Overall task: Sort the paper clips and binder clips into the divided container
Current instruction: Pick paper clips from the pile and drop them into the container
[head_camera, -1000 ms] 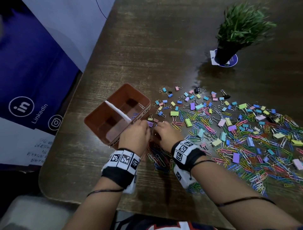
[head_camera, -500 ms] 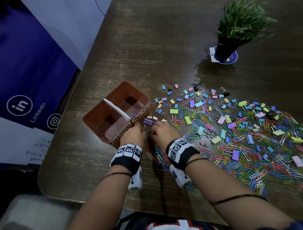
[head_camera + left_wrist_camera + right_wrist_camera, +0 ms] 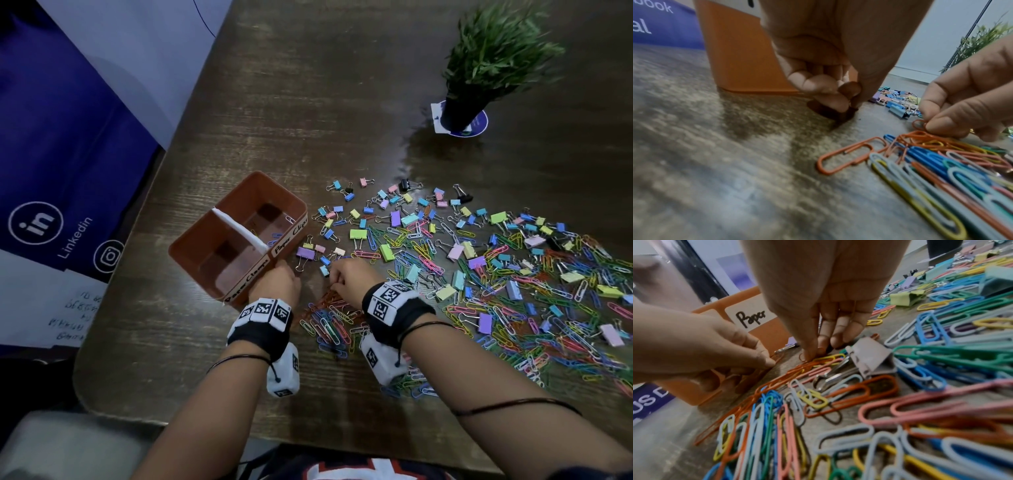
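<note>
An orange-brown divided container [image 3: 191, 246] stands on the table at the left. A few paper clips [image 3: 275, 237] lie in its far compartment, labelled "Paper Clips". My left hand [image 3: 281, 274] is beside its near wall, fingertips [image 3: 838, 104] down on the table, pinching what looks like an orange paper clip [image 3: 779, 355]. Just to the right, my right hand [image 3: 337, 279] pinches an orange paper clip [image 3: 919, 124] at the top of a small heap of paper clips [image 3: 329, 322]. A purple binder clip [image 3: 305, 253] lies just beyond both hands.
A wide spread of mixed paper clips and binder clips [image 3: 496, 274] covers the table to the right. A potted plant [image 3: 479, 75] stands at the back right. The table's front edge [image 3: 171, 421] is close, and a handwritten sheet [image 3: 75, 308] lies off the left side.
My hands were pressed together near the container's corner; they now sit slightly apart and lower on the table. The purple binder clip beyond them has come into view.
</note>
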Demonstrator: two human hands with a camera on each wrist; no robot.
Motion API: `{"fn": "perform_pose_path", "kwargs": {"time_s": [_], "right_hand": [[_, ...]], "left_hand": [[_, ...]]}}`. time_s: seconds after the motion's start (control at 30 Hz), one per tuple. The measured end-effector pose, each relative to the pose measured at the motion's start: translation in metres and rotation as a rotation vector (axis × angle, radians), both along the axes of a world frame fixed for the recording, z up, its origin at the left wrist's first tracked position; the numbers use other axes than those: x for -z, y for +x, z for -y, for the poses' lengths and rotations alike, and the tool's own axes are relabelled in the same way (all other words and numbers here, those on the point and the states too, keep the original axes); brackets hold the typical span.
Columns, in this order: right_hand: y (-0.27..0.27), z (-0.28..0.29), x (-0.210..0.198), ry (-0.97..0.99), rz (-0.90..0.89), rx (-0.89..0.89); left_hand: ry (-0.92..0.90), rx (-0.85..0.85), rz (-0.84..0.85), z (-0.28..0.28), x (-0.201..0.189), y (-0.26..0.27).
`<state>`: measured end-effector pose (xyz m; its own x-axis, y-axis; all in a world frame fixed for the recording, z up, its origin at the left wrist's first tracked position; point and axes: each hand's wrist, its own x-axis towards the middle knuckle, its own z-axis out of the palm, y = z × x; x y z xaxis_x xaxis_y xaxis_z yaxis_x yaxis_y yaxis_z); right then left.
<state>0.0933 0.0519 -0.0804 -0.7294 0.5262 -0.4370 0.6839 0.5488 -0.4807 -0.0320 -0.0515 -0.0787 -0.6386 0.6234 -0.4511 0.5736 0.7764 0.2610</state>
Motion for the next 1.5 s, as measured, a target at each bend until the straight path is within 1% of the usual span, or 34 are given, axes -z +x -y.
{"fn": "perform_pose_path", "kwargs": {"time_s": [0.17, 0.27, 0.37, 0.47, 0.57, 0.7, 0.87, 0.97, 1.1, 1.23, 1.3, 1.4, 1.5], "right_hand": [[0.013, -0.008, 0.002, -0.120, -0.083, 0.171], [0.019, -0.012, 0.000, -0.106, -0.120, 0.197], [0.026, -0.011, -0.004, -0.068, -0.129, 0.110], [0.029, -0.006, -0.006, -0.028, -0.076, -0.013], [0.029, -0.002, -0.004, 0.033, -0.023, -0.084], [0.029, 0.000, -0.002, 0.089, 0.009, -0.115], [0.025, -0.001, -0.003, 0.102, 0.084, -0.123], [0.025, -0.003, -0.005, 0.085, 0.094, -0.127], [0.030, -0.006, -0.008, 0.029, 0.057, -0.065], [0.037, -0.013, -0.009, -0.019, 0.015, 0.036], [0.038, -0.015, -0.010, -0.042, -0.038, 0.109], [0.039, -0.018, -0.012, -0.047, -0.137, 0.222], [0.038, -0.020, -0.014, -0.026, -0.261, 0.275]], "left_hand": [[0.047, 0.021, -0.005, 0.006, -0.008, 0.003], [0.109, 0.037, 0.006, 0.009, -0.012, 0.007], [0.170, 0.088, 0.116, 0.009, -0.012, 0.014], [0.178, 0.134, 0.198, 0.007, -0.009, 0.021], [0.145, 0.158, 0.191, 0.004, -0.004, 0.027], [0.122, 0.138, 0.151, 0.002, -0.002, 0.029], [0.079, 0.171, 0.132, -0.001, -0.005, 0.032], [0.077, 0.208, 0.123, -0.003, -0.006, 0.033], [0.095, 0.241, 0.111, -0.002, -0.006, 0.032], [0.131, 0.160, 0.141, 0.002, -0.007, 0.028], [0.192, 0.118, 0.151, 0.001, -0.012, 0.027], [0.300, 0.103, 0.112, -0.003, -0.024, 0.027], [0.432, 0.077, 0.086, -0.008, -0.037, 0.026]]}}
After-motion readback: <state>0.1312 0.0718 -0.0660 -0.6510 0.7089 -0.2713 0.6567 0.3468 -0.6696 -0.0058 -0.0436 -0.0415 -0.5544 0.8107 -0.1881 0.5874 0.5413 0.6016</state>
